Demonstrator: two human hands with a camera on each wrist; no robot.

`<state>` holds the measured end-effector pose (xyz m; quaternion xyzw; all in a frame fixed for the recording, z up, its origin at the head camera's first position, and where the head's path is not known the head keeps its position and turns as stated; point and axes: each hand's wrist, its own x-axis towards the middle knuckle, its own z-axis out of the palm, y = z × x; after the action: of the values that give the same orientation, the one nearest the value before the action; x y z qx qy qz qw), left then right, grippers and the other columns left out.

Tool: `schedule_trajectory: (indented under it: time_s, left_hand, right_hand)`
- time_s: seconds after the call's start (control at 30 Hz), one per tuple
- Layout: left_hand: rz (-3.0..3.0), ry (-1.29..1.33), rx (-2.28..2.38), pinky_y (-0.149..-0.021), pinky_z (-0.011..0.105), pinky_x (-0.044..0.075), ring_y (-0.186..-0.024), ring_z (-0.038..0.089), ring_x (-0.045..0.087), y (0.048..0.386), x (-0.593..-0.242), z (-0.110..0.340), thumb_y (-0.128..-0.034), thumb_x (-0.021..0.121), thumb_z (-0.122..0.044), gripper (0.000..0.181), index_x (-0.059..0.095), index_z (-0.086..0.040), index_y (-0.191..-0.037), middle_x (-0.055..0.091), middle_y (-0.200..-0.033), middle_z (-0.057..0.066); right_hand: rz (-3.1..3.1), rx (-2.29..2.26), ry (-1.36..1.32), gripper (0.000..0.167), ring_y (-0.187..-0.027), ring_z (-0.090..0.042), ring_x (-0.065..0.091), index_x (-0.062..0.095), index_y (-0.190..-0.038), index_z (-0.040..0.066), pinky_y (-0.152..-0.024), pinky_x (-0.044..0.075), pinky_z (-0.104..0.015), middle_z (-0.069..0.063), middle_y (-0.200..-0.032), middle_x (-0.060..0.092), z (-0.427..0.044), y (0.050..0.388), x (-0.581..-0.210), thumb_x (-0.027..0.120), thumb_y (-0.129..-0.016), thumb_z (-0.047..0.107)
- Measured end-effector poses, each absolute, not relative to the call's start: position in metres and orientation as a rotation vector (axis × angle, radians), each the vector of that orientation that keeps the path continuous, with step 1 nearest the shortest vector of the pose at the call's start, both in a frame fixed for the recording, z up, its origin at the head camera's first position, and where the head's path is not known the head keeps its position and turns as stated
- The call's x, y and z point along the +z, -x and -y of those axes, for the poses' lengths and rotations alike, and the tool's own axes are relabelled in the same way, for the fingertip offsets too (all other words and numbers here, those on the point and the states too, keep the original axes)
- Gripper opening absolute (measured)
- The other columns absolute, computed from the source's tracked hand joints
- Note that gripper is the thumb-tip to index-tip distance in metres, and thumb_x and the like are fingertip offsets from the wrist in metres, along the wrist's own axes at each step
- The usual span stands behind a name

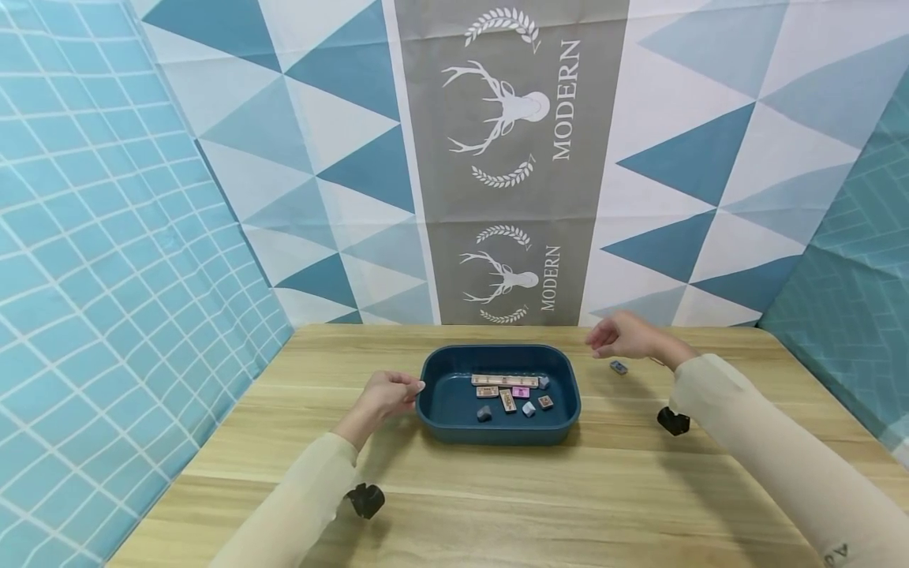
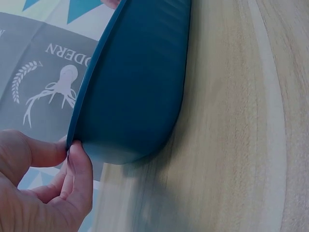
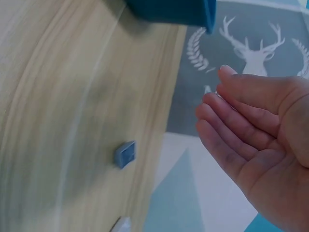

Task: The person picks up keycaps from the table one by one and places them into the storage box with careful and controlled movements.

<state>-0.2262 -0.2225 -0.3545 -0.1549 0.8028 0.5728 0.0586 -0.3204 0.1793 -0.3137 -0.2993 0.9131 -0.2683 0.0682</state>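
A dark blue tray (image 1: 497, 435) with rounded corners stands on the wooden table. My left hand (image 1: 389, 392) pinches its left rim between thumb and fingers, as the left wrist view also shows. Inside the tray lie a long beige strip (image 1: 504, 380), a pink tile (image 1: 521, 392), a dark grey block (image 1: 484, 413), a white block (image 1: 529, 409), a brown tile (image 1: 545, 402) and a few other small pieces. Off the tray's right side, my right hand (image 1: 625, 335) hovers with loosely bent fingers and holds nothing. Below it, a small blue-grey block (image 3: 125, 154) lies on the table.
Another small pale piece (image 3: 121, 224) lies on the table farther right, partly cut off in the right wrist view. A patterned cloth (image 1: 511, 189) hangs behind the table (image 1: 497, 505). A blue tiled-pattern sheet (image 1: 106, 237) stands along the left side.
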Motion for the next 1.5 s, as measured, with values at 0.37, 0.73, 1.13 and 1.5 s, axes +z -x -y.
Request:
schedule_trajectory:
  time_s: [0.37, 0.73, 1.13, 1.5]
  left_hand:
    - [-2.439, 0.476, 1.717, -0.078, 0.031, 0.06, -0.071, 0.009, 0.057, 0.227, -0.355, 0.223, -0.0916, 0.063, -0.007, 0.022, 0.063, 0.008, -0.107, 0.059, -0.083, 0.004]
    - [-2.443, 0.491, 1.709, -0.073, 0.027, 0.059, -0.071, 0.01, 0.058, 0.227, -0.353, 0.224, -0.0918, 0.064, -0.009, 0.023, 0.063, 0.007, -0.107, 0.059, -0.086, 0.005]
    - [-2.431, 0.491, 1.715, -0.065, 0.02, 0.056, -0.071, 0.009, 0.057, 0.228, -0.353, 0.223, -0.0923, 0.063, -0.009, 0.022, 0.063, 0.007, -0.107, 0.059, -0.086, 0.005]
    - [-2.426, 0.492, 1.729, -0.064, 0.019, 0.056, -0.071, 0.009, 0.057, 0.227, -0.353, 0.222, -0.0921, 0.063, -0.008, 0.024, 0.061, 0.009, -0.109, 0.059, -0.083, 0.004]
  right_hand:
    - [-2.789, -0.856, 0.893, 0.022, -0.083, -0.025, 0.069, 0.068, -0.102, -0.009, -0.076, 0.059, -0.037, -0.019, -0.091, 0.071, -0.195, 0.325, -0.329, 0.069, -0.085, 0.004]
    - [-2.858, -0.854, 0.652, 0.027, -0.081, -0.022, 0.066, 0.065, -0.104, -0.011, -0.077, 0.058, -0.041, -0.022, -0.095, 0.07, -0.205, 0.34, -0.345, 0.069, -0.086, 0.009]
    - [-2.914, -0.819, 0.375, 0.029, -0.085, -0.028, 0.062, 0.066, -0.1, -0.01, -0.075, 0.055, -0.041, -0.024, -0.097, 0.068, -0.206, 0.34, -0.359, 0.073, -0.084, 0.014]
    - [-2.934, -0.827, 0.247, 0.019, -0.069, -0.017, 0.058, 0.07, -0.079, -0.003, -0.06, 0.046, -0.024, -0.013, -0.077, 0.071, -0.206, 0.336, -0.366, 0.079, -0.076, 0.013]
